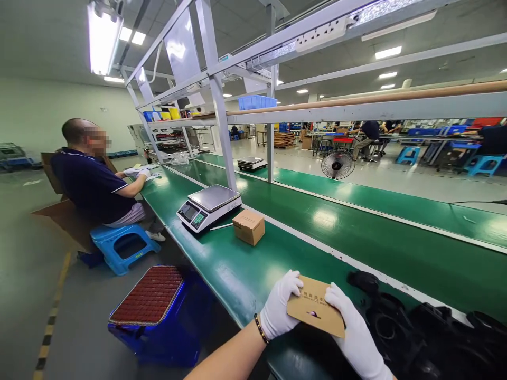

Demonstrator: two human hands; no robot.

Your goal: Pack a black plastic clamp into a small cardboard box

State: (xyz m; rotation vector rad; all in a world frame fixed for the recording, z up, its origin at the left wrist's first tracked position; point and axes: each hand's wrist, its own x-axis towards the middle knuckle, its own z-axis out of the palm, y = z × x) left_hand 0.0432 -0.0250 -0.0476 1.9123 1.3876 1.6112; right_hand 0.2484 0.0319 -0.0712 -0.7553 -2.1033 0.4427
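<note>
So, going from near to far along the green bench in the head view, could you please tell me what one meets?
Flat printed carton held in both gloved hands → small cardboard box → weighing scale → seated co-worker's gloved hands.

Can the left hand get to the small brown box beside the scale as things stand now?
Probably yes, but not at once. The green belt between the left hand and the small brown box is bare. However, both that hand and the right hand hold a flat cardboard piece, and the box lies well ahead.
</note>
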